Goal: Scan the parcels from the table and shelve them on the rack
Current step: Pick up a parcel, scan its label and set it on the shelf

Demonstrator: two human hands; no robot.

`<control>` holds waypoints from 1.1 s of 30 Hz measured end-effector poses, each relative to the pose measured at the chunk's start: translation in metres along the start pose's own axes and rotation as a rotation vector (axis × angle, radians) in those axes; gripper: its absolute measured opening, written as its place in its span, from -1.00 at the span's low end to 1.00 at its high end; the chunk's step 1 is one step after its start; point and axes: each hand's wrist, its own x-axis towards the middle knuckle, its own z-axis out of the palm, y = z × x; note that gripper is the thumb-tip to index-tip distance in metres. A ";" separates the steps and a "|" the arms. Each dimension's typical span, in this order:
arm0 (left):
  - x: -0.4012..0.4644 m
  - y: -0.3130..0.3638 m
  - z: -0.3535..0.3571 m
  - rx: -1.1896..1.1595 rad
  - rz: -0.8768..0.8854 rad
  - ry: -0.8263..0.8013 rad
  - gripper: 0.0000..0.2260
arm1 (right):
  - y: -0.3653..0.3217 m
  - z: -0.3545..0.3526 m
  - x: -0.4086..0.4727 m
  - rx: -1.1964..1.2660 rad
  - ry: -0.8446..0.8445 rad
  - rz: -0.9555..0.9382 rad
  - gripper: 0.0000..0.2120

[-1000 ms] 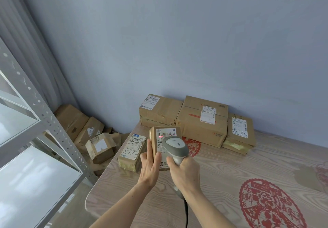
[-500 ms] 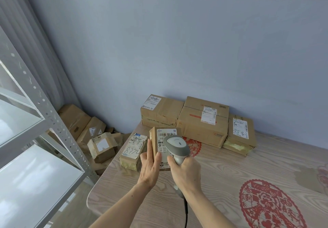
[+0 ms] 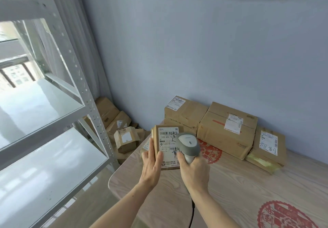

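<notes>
Small parcel (image 3: pixel 166 149) held upright at frame centre, above table (image 3: pixel 230 188) edge, left hand (image 3: pixel 150 165) fingers flat along its side, thumb on its label. Scanner (image 3: pixel 189 147) gripped by right hand (image 3: pixel 194 172), fingers wrapped round handle, head aimed at label. Three parcels (image 3: pixel 227 130) left unscanned at right against wall. Rack (image 3: pixel 53 117) shelves at left seen bare; shelving judged barely started.

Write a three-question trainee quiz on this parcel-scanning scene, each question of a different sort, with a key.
1. True or false: the right hand has its grip on the grey handheld barcode scanner.
2. The left hand holds: A) a small brown cardboard parcel with a white label; B) a cup; C) nothing.
3. Fill in: three brown cardboard parcels sit on the wood-grain table against the ____.

Key: 1 true; 2 A; 3 wall.
</notes>
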 end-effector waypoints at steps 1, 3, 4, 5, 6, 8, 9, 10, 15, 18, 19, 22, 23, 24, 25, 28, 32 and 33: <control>-0.005 -0.002 -0.005 -0.010 -0.018 0.027 -0.21 | -0.001 0.002 -0.001 0.019 -0.018 -0.019 -0.83; -0.016 -0.008 -0.015 -0.018 -0.038 0.088 -0.24 | -0.003 0.006 -0.006 0.063 -0.076 -0.067 -0.87; -0.021 -0.011 -0.020 -0.013 -0.042 0.119 -0.25 | -0.005 0.008 -0.009 0.084 -0.102 -0.090 -0.88; -0.027 -0.014 -0.027 -0.002 -0.048 0.150 -0.26 | -0.007 0.011 -0.011 0.102 -0.127 -0.111 -0.88; -0.032 -0.017 -0.033 0.017 -0.040 0.186 -0.27 | -0.010 0.015 -0.014 0.114 -0.155 -0.131 -0.88; -0.045 -0.019 -0.049 0.040 -0.049 0.268 -0.28 | -0.016 0.025 -0.020 0.123 -0.218 -0.156 -0.87; -0.052 -0.019 -0.058 0.035 -0.054 0.309 -0.29 | -0.021 0.031 -0.024 0.134 -0.249 -0.161 -0.87; -0.059 -0.022 -0.067 0.026 -0.052 0.348 -0.29 | -0.025 0.038 -0.028 0.143 -0.276 -0.158 -0.87; -0.093 -0.031 -0.124 -0.054 -0.094 0.507 -0.23 | -0.050 0.078 -0.062 0.176 -0.435 -0.148 -0.79; -0.113 -0.036 -0.164 -0.094 -0.083 0.592 -0.21 | -0.072 0.104 -0.090 0.176 -0.536 -0.177 -0.78; -0.120 -0.039 -0.178 -0.102 -0.080 0.621 -0.21 | -0.081 0.113 -0.102 0.179 -0.560 -0.194 -0.77; -0.141 -0.056 -0.225 -0.128 -0.077 0.699 -0.27 | -0.108 0.144 -0.142 0.199 -0.601 -0.232 -0.68; -0.149 -0.063 -0.243 -0.129 -0.078 0.721 -0.29 | -0.117 0.154 -0.157 0.198 -0.609 -0.245 -0.65; -0.157 -0.070 -0.261 -0.122 -0.073 0.740 -0.30 | -0.125 0.164 -0.173 0.200 -0.615 -0.250 -0.64; -0.164 -0.073 -0.275 -0.117 -0.066 0.750 -0.29 | -0.130 0.174 -0.185 0.203 -0.624 -0.251 -0.64; -0.188 -0.087 -0.326 -0.135 -0.050 0.793 -0.26 | -0.152 0.208 -0.228 0.226 -0.691 -0.256 -0.66; -0.222 -0.110 -0.394 -0.169 -0.034 0.875 -0.34 | -0.186 0.252 -0.285 0.292 -0.805 -0.269 -0.66; -0.231 -0.114 -0.407 -0.185 -0.036 0.906 -0.37 | -0.195 0.260 -0.298 0.307 -0.829 -0.283 -0.66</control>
